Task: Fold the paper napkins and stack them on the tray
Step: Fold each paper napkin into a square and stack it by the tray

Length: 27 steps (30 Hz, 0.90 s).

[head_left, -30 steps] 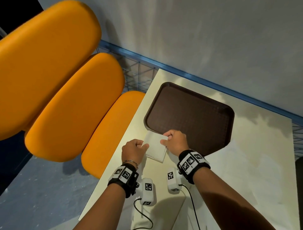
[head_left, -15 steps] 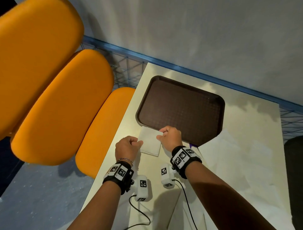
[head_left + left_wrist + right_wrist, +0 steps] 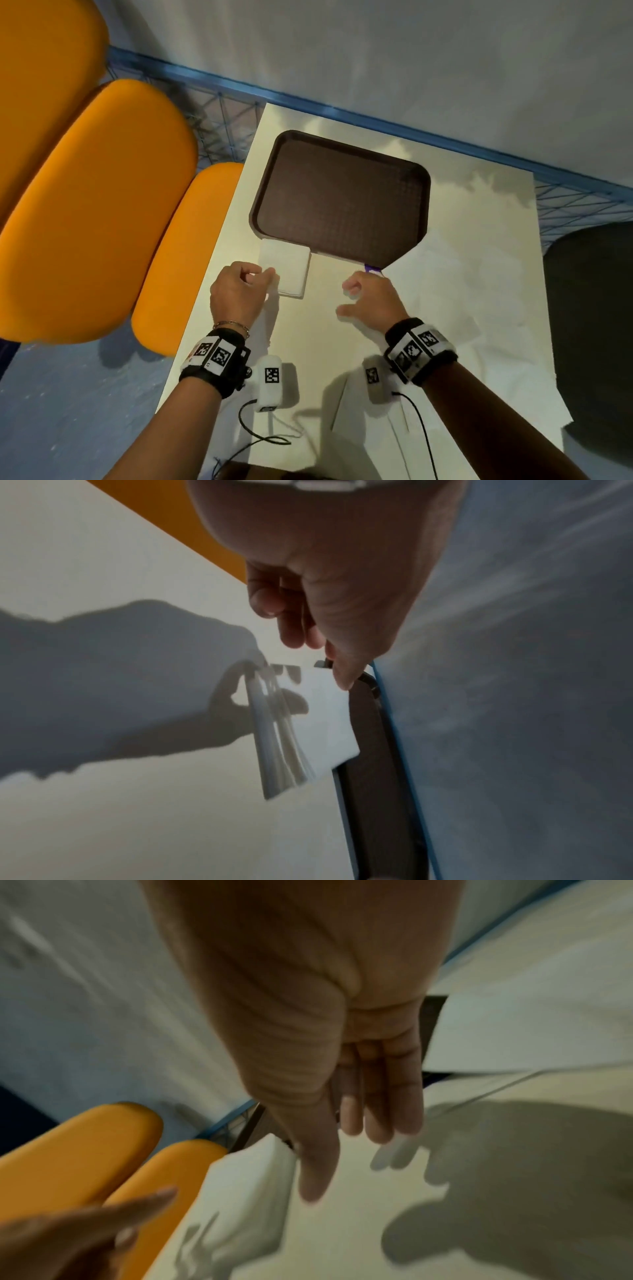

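Note:
A folded white napkin (image 3: 287,269) lies on the pale table, its far edge against the near-left corner of the empty brown tray (image 3: 342,192). My left hand (image 3: 265,275) is at the napkin's left edge with its fingers curled and the thumb on top, pinching that edge. In the left wrist view the thumb tip reaches over the napkin (image 3: 325,723), whose layers fan out at one side. My right hand (image 3: 349,298) hovers over bare table to the right of the napkin. In the right wrist view its fingers (image 3: 380,1096) are loose and hold nothing.
Large unfolded white paper sheets (image 3: 472,308) cover the table's right half. Orange seat cushions (image 3: 85,205) run along the left edge of the table. A dark seat (image 3: 589,325) stands at the right. A blue rail (image 3: 342,114) and a wall are behind the tray.
My right hand has let go of the napkin and moved to the right. The left hand has stayed at the napkin's left edge. The napkin still lies by the tray corner.

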### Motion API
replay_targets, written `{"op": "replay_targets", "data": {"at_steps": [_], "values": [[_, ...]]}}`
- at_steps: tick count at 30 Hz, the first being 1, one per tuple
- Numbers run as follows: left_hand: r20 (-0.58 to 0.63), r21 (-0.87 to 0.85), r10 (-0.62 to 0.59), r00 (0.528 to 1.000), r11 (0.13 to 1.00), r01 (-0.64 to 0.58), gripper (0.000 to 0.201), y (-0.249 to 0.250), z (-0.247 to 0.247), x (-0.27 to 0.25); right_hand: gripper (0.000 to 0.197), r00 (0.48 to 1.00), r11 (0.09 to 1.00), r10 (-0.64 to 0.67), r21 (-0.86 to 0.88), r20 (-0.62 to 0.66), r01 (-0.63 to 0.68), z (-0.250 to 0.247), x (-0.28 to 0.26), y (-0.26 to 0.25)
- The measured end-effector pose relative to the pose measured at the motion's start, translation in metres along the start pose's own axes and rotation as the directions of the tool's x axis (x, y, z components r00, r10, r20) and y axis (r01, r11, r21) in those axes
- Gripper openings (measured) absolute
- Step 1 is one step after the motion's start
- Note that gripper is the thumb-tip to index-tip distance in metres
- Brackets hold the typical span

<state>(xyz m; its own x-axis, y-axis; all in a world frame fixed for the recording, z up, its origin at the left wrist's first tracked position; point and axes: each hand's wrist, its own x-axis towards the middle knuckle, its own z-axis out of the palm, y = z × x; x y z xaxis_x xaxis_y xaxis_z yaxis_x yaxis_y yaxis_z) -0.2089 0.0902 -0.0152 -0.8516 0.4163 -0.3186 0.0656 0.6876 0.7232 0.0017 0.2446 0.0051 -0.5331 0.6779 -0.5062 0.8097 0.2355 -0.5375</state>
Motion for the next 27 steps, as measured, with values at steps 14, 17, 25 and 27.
{"op": "replay_targets", "data": {"at_steps": [14,17,25,27], "values": [[0.586,0.477,-0.025,0.81,0.819,-0.32,0.045,-0.018,0.096,-0.159,0.09,0.985,0.85,-0.091,-0.503,0.147,0.153,0.016,-0.072,0.091],[0.513,0.565,0.003,0.859,0.752,-0.34,0.048,-0.021,0.113,-0.184,0.077,0.982,0.847,-0.103,-0.504,0.157,0.169,0.014,-0.068,0.093],[0.447,0.257,-0.053,0.893,0.964,-0.071,0.008,-0.019,0.104,-0.196,0.055,0.967,0.87,-0.154,-0.437,0.201,0.229,-0.008,-0.069,0.089],[0.458,0.121,-0.014,0.889,0.992,-0.046,0.013,-0.014,0.085,-0.195,0.05,0.963,0.956,-0.167,-0.205,0.21,0.211,-0.026,-0.075,0.084]]}}
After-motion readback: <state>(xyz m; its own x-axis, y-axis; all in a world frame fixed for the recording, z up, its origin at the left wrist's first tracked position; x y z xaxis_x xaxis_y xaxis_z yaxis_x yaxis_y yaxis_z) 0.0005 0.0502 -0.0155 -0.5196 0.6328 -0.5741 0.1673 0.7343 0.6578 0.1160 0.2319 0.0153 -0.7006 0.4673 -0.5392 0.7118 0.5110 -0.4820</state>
